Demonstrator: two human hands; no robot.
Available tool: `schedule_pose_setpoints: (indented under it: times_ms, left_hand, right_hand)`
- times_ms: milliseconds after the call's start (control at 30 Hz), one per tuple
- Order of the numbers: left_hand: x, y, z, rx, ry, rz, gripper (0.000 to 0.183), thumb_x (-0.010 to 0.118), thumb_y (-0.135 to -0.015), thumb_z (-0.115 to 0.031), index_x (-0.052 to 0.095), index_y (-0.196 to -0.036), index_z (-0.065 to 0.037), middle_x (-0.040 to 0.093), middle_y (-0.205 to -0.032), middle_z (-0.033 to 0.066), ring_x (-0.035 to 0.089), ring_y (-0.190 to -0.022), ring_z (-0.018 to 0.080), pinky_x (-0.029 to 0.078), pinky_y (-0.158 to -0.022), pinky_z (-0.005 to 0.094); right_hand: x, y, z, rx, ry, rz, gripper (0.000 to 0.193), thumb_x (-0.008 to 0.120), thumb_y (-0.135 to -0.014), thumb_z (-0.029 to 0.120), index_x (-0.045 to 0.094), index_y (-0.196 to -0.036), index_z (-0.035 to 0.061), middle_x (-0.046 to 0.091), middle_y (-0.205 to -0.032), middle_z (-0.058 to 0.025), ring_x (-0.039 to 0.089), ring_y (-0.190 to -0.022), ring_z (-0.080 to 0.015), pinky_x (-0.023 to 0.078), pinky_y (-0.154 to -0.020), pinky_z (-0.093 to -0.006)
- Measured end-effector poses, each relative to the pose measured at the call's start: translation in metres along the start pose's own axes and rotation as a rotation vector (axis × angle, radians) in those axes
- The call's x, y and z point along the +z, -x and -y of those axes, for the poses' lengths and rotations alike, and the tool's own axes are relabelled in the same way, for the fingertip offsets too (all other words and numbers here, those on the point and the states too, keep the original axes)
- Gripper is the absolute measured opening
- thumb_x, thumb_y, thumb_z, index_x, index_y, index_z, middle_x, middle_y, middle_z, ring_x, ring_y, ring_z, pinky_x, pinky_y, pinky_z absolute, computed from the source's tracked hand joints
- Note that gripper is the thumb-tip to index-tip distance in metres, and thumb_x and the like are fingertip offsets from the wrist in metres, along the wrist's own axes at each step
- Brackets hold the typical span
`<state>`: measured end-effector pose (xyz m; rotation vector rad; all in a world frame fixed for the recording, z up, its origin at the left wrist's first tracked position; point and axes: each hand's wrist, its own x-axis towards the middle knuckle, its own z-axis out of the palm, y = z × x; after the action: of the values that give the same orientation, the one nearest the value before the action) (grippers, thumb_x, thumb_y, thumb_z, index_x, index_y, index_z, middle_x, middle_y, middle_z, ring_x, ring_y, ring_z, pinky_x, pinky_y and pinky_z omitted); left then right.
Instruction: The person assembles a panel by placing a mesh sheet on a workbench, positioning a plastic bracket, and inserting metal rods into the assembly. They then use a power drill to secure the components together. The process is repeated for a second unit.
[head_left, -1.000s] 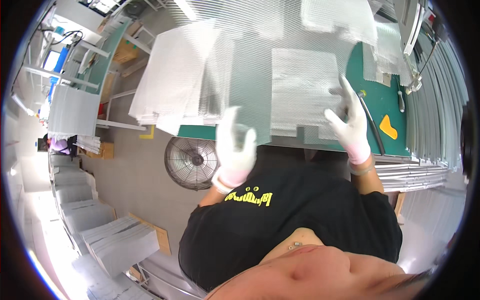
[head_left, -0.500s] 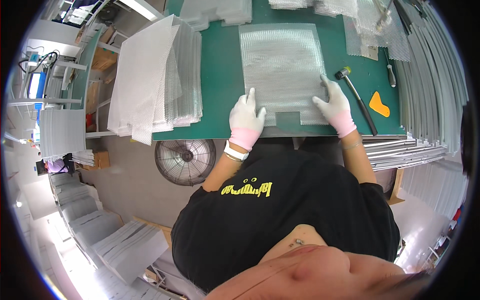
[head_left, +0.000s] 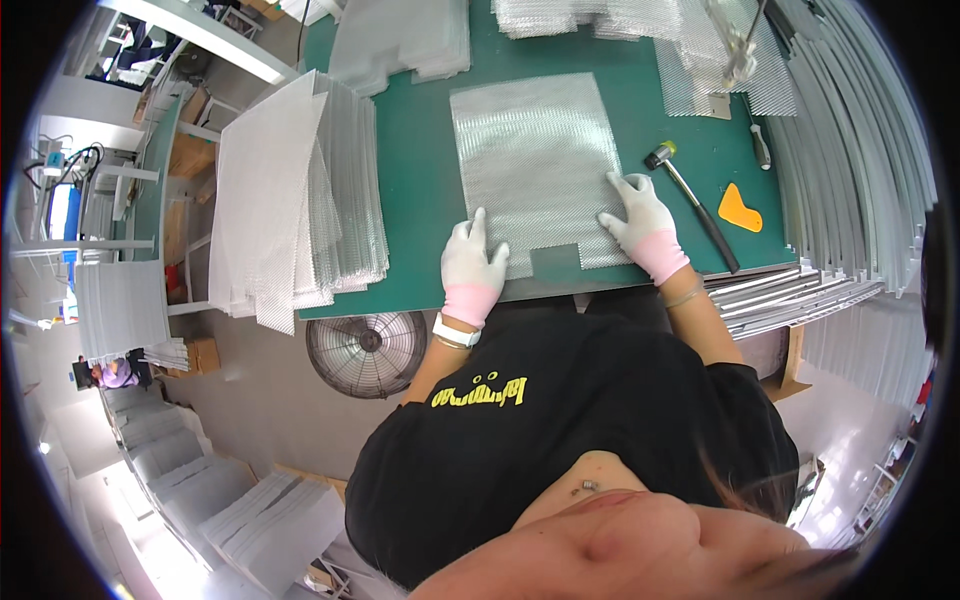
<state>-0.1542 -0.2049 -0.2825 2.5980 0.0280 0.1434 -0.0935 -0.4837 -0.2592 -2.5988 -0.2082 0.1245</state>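
Observation:
A silver mesh sheet [head_left: 530, 160] with a rectangular notch in its near edge lies flat on the green worktop in front of me. Both my hands wear white gloves with pink cuffs. At the sheet's near left corner, my left hand [head_left: 472, 262] touches the edge, fingers stretched and thumb apart. My right hand [head_left: 643, 222] rests against the right edge, its thumb on the mesh and its fingers spread and slightly bent. Neither hand grips anything that I can see. To the right of that hand lies a hammer [head_left: 705, 212] with a black handle.
A tall stack of mesh sheets [head_left: 265, 190] stands at the left, with notched translucent sheets [head_left: 400, 40] behind it. On the right lie an orange scraper [head_left: 740, 210], a screwdriver [head_left: 760, 148] and long metal strips [head_left: 850, 150]. A fan [head_left: 368, 352] stands below the table.
The whole view has tilted, so the table and things on it appear lower and further left. My hands stay at the sheet's two sides; the right fingers look more bent.

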Motion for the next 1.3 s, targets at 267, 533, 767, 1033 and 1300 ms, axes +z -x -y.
schedule_pose_setpoints:
  times_ms: [267,533,767,1033,1300]
  left_hand:
    - [-0.030,-0.027,-0.007,0.108,-0.361,0.221,0.057,0.072,-0.081,-0.044,0.063,-0.133,-0.022,0.029,-0.157,0.0185,0.022,-0.146,0.0441,0.011,-0.119,0.0623]
    - [-0.022,-0.036,-0.003,0.145,-0.277,0.156,0.053,0.070,-0.082,-0.046,0.067,-0.126,-0.017,0.028,-0.158,0.0198,0.020,-0.146,0.0457,0.010,-0.119,0.0624]
    - [-0.014,-0.049,-0.002,0.313,-0.219,0.106,0.041,0.066,-0.087,-0.038,0.070,-0.111,-0.005,0.059,-0.133,0.0146,0.041,-0.137,0.0369,0.014,-0.120,0.0599]
    - [-0.021,-0.057,-0.011,0.357,-0.388,0.038,0.036,0.071,-0.083,-0.035,0.069,-0.099,-0.003,0.057,-0.130,0.0170,0.042,-0.134,0.0379,0.018,-0.117,0.0617]
    - [-0.018,-0.035,-0.095,0.295,1.064,0.289,0.069,0.070,-0.091,-0.039,0.047,-0.142,0.003,0.053,-0.139,0.0213,0.055,-0.124,0.0324,0.042,-0.109,0.0435]
  right_hand:
    - [-0.097,-0.046,-0.041,-0.087,0.106,-0.684,0.036,0.074,-0.078,0.024,0.069,-0.105,0.0018,0.066,-0.090,-0.0191,0.063,-0.089,-0.0367,0.050,-0.081,-0.0470]
    - [-0.109,-0.110,-0.193,0.387,-1.596,-0.753,0.060,0.082,-0.084,0.024,0.053,-0.128,-0.0051,0.065,-0.116,-0.0144,0.064,-0.106,-0.0265,0.054,-0.085,-0.0397]
    - [-0.162,-0.140,-0.153,-0.095,-0.812,-1.146,0.030,0.067,-0.095,0.009,0.065,-0.122,-0.0054,0.071,-0.112,-0.0098,0.065,-0.100,-0.0142,0.052,-0.092,-0.0279]
    - [-0.179,-0.009,0.000,-0.093,-0.456,-1.323,0.041,0.060,-0.100,0.014,0.056,-0.135,-0.0062,0.065,-0.129,-0.0163,0.061,-0.113,-0.0208,0.049,-0.099,-0.0316]
    - [-0.116,0.102,0.003,-0.533,-1.413,-1.200,0.037,0.051,-0.104,0.012,0.045,-0.140,0.0078,0.062,-0.127,-0.0204,0.067,-0.107,-0.0324,0.057,-0.092,-0.0456]
